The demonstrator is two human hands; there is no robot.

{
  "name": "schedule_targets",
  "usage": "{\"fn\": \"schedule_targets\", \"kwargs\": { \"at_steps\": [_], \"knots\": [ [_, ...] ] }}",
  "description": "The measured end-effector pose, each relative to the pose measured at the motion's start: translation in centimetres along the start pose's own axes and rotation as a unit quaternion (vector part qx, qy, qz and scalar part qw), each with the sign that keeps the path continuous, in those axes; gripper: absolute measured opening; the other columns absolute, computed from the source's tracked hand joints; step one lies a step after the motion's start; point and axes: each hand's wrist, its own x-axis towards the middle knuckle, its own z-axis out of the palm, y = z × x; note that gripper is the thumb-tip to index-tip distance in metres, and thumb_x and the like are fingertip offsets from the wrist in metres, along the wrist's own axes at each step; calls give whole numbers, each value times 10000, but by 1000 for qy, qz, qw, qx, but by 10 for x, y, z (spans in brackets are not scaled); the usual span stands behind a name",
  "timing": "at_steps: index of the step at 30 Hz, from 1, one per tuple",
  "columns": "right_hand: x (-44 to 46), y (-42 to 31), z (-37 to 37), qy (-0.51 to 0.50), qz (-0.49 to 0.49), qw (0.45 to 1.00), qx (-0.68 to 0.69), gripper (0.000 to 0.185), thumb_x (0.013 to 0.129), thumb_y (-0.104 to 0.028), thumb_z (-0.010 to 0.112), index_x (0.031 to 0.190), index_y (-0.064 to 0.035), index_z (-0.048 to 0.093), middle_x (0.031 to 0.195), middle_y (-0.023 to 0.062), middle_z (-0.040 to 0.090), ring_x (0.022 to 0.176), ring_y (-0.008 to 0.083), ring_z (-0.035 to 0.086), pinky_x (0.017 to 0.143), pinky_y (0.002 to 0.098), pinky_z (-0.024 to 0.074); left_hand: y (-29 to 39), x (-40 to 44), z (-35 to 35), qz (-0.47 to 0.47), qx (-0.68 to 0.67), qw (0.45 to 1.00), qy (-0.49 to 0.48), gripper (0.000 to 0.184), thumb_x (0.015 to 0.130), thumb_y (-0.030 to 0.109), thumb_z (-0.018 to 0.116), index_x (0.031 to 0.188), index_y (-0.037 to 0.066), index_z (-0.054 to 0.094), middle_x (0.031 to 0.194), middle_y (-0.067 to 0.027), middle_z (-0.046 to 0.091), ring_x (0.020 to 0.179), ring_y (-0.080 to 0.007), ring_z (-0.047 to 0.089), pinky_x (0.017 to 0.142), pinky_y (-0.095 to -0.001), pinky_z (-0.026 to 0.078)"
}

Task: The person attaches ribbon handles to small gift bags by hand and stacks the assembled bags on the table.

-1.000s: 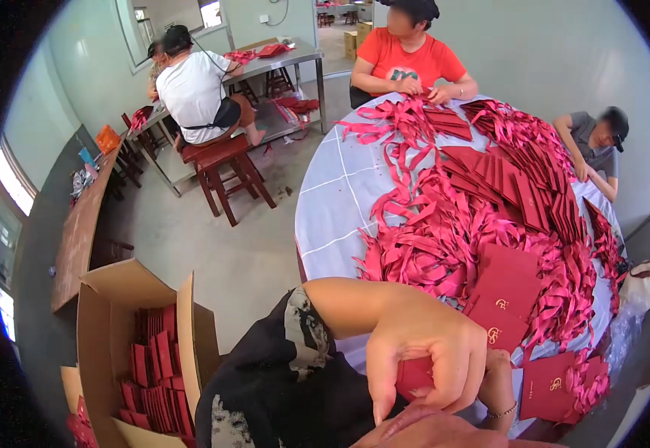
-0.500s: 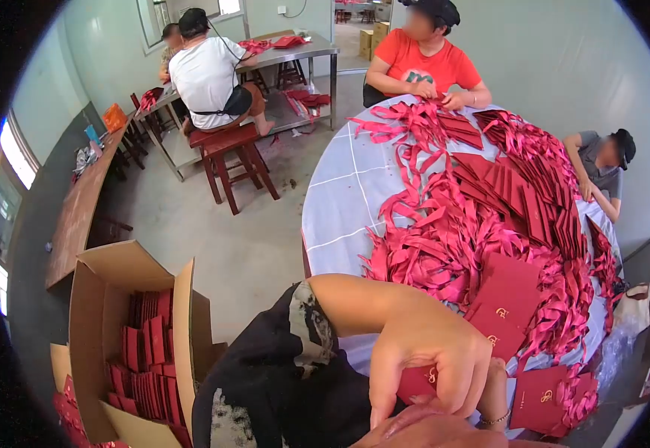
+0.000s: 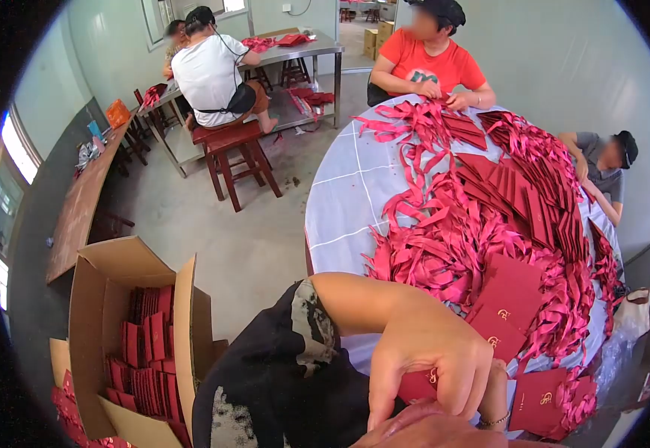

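My left hand (image 3: 433, 358) is closed with its fingers curled down at the bottom centre. Between its thumb and fingers shows part of a red gift bag (image 3: 418, 385) with a gold print. Just to the right is my right hand (image 3: 495, 384), mostly covered by the left, with a bracelet at the wrist; its fingers are hidden. Beyond my hands, flat red gift bags (image 3: 510, 295) overlap on the table. To their left spreads a heap of pinkish-red ribbons (image 3: 437, 250). Another bag (image 3: 538, 396) with a gold logo lies at the near right edge.
The round table (image 3: 340, 201) has a grey-white cloth. An open cardboard box (image 3: 90, 343) of red bags stands at lower left. A person in red (image 3: 444, 67) and one in grey (image 3: 600, 172) work around the table; a person in white (image 3: 209, 78) sits farther back.
The view has shifted slightly, so the room sits a little farther right in it. My hands keep nearly the same pose around the red gift bag.
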Motion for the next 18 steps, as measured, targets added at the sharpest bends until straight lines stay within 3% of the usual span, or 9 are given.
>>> {"fn": "schedule_targets", "kwargs": {
  "at_steps": [10,18],
  "knots": [
    [2,-6,-3,-17,23,1000,2,189,687,-126,812,781,-68,659,673,65,594,682,262,569,805,386,391,1,-1,-2,-15,-16,1000,-6,585,796,408,804,597,9,426,585,-99,431,569,-353,385,531,-443,300],
    [3,-11,-6,-7,25,1000,0,195,685,-113,819,777,-63,654,657,58,580,643,248,553,786,371,388,2,-3,-2,-42,2,999,-14,375,792,219,722,630,-12,475,616,-115,483,588,-361,476,536,-433,352]
  ]
}}
